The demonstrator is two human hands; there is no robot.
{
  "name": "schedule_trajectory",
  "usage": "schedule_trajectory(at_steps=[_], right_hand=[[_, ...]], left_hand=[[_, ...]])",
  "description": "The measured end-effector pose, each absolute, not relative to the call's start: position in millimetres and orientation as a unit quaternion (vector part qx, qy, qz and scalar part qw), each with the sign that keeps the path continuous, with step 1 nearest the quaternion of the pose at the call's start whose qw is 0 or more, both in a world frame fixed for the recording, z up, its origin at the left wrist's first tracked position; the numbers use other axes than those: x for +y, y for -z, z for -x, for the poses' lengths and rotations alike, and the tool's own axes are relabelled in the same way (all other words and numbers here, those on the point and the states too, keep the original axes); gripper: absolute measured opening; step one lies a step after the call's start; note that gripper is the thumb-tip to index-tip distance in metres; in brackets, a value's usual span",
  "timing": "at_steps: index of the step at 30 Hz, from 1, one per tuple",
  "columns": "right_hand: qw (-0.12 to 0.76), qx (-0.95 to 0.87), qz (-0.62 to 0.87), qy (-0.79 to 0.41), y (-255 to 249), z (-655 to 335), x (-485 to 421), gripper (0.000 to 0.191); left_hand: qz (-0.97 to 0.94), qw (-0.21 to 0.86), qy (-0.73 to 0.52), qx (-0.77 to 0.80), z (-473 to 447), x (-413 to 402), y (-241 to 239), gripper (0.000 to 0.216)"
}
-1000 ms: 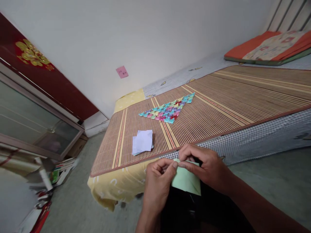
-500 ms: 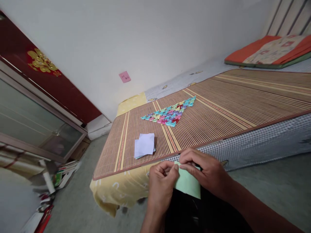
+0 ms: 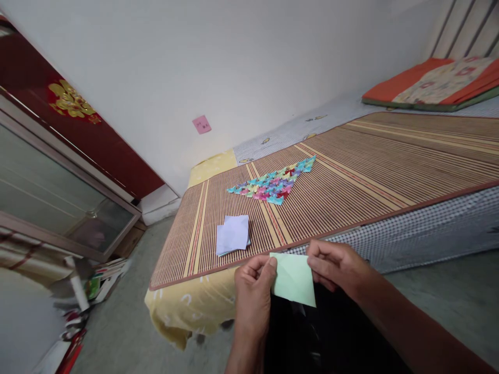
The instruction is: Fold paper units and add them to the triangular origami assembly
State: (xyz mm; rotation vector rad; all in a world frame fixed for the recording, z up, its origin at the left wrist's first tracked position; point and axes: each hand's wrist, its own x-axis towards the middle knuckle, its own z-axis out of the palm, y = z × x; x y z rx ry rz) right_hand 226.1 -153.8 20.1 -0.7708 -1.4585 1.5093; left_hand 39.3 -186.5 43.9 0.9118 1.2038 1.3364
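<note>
A square of light green paper [image 3: 293, 280] is stretched between my hands in front of the bed's edge, with faint creases on its face. My left hand [image 3: 255, 285] pinches its upper left corner between thumb and forefinger. At the upper right corner, my right hand [image 3: 337, 265] grips the sheet, its thumb in front and fingers curled behind. Beyond them on the striped mat lies a stack of pale lilac paper squares [image 3: 233, 234]. Farther back, many small folded paper pieces in several colours form a triangle [image 3: 275, 182].
The striped mat [image 3: 351, 176] covers the bed, over a yellow cloth [image 3: 191, 306] at the near corner. A folded orange and floral quilt [image 3: 429, 83] rests at the far right. A pink note [image 3: 201, 124] sticks to the wall. Papers and clutter [image 3: 105, 278] lie on the floor at left.
My right hand has moved right, away from my left, to the paper's other upper corner. The green sheet now faces me flatter and more fully spread.
</note>
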Motion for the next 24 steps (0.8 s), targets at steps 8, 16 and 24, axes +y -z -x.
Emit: schedule_trajectory(at_steps=[8, 16, 24], right_hand=[[0.438, -0.679, 0.399, -0.433, -30, -221, -162, 0.039], [0.437, -0.726, 0.409, -0.338, -28, -220, -158, 0.035], [0.423, -0.704, 0.369, -0.434, -36, -213, -154, 0.02]], left_hand=[[-0.42, 0.514, -0.532, 0.527, -43, -190, -53, 0.027], [-0.444, 0.474, -0.515, 0.559, -44, -188, -53, 0.033], [-0.491, 0.452, -0.492, 0.559, -48, -191, -54, 0.028]])
